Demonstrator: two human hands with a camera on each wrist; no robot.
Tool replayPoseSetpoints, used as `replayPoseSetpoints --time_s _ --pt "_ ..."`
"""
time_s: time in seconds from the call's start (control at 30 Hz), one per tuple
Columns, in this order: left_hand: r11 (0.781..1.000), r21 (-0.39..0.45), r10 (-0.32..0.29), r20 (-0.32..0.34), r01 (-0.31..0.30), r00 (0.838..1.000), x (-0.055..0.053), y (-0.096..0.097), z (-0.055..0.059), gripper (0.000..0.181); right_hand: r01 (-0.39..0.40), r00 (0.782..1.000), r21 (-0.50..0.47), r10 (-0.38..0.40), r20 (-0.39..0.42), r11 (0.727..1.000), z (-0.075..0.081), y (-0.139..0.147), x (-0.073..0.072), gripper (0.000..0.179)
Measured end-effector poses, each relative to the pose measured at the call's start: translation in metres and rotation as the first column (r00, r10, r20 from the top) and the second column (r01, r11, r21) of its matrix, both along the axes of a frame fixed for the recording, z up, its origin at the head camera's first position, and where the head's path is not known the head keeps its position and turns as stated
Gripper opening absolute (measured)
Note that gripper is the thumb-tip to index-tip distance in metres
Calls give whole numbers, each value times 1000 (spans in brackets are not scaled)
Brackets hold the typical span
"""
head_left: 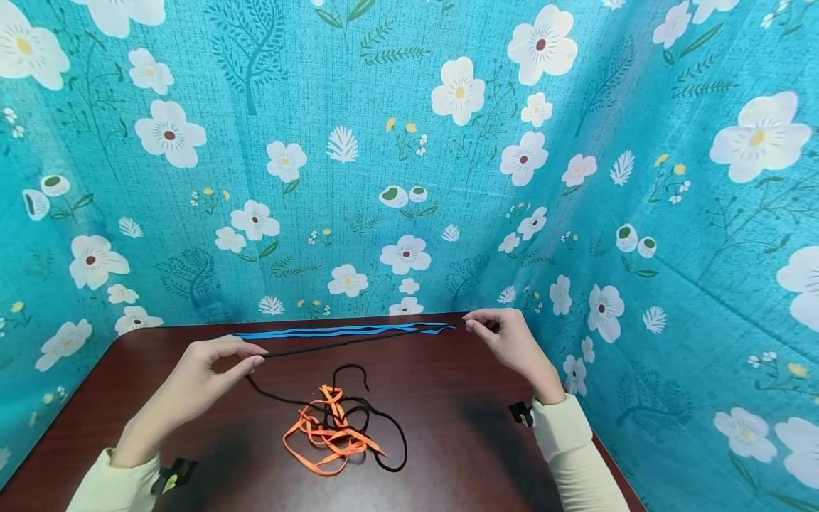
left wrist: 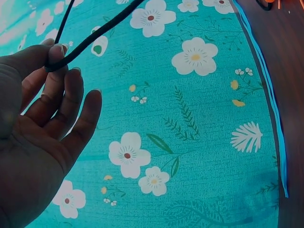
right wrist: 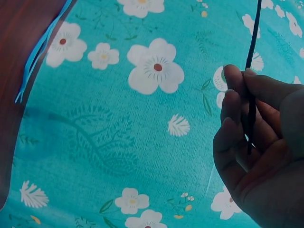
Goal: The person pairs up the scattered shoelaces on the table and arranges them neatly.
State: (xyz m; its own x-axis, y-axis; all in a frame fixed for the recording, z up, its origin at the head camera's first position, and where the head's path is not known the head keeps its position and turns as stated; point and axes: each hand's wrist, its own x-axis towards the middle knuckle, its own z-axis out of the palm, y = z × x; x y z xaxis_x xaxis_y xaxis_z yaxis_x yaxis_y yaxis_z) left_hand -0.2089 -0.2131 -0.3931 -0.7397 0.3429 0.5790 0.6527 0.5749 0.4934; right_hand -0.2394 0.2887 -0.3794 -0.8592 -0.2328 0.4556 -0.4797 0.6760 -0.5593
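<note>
A black cord (head_left: 345,344) runs nearly straight between my two raised hands. My left hand (head_left: 207,373) pinches it between thumb and forefinger; past that grip the cord drops to a loose pile on the table. My right hand (head_left: 508,340) pinches the cord close to its tip, and in the right wrist view the short end (right wrist: 250,142) hangs along the palm. The other fingers of the left hand (left wrist: 57,109) are spread loosely. On the table the black loops lie tangled over an orange lace (head_left: 313,466).
Blue laces (head_left: 307,332) lie stretched out along the back edge of the dark wood table (head_left: 435,412). A turquoise flowered cloth (head_left: 358,235) hangs right behind the table and along its sides.
</note>
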Motion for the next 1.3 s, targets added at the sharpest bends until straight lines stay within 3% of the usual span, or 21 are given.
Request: replayPoseSetpoints --time_s 0.57,0.8,1.3 --pt "999 27 33 17 -33 999 -4 -14 4 24 83 996 -10 -83 -22 997 -7 24 -6 9" --pt "995 30 94 58 -96 994 -14 -26 -4 18 110 994 -48 -111 -19 993 -11 36 -11 9" --pt "976 151 124 194 -154 973 -24 -46 -24 20 248 967 -90 -252 -35 965 -30 53 -19 20"
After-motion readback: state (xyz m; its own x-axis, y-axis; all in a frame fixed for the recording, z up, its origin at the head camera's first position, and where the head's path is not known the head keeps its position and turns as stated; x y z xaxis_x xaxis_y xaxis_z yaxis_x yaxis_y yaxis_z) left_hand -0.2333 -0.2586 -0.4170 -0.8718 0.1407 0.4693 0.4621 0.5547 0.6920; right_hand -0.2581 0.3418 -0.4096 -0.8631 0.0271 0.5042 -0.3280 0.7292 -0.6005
